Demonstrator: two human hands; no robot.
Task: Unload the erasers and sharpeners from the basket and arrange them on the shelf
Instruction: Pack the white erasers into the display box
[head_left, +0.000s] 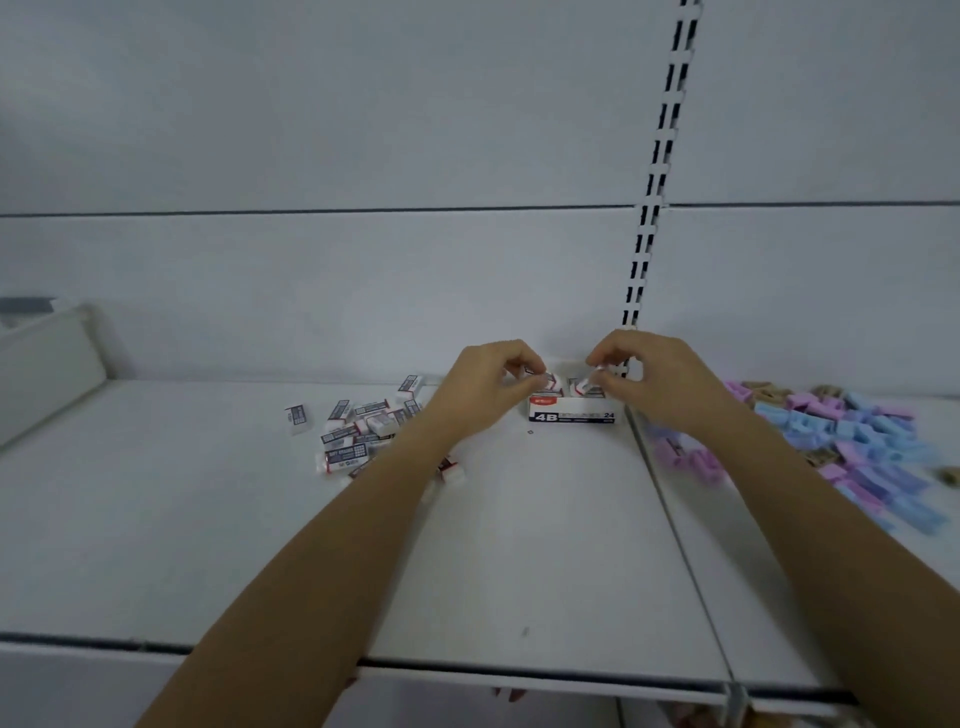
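A small white carton marked "4B" (571, 415) stands on the white shelf (519, 545) against the back wall, with erasers standing inside it. My left hand (483, 387) pinches a wrapped eraser (531, 371) just above the carton's left end. My right hand (654, 379) pinches another eraser (592, 382) over its right end. A loose heap of wrapped erasers (358, 431) lies to the left of my left forearm. Blue, purple and tan sharpeners (852, 441) lie scattered on the adjoining shelf section to the right. The basket is out of view.
A white tray-like divider (47, 358) leans at the far left of the shelf. A slotted upright rail (655, 176) runs up the back wall behind the carton. A seam (675, 519) separates the two shelf sections.
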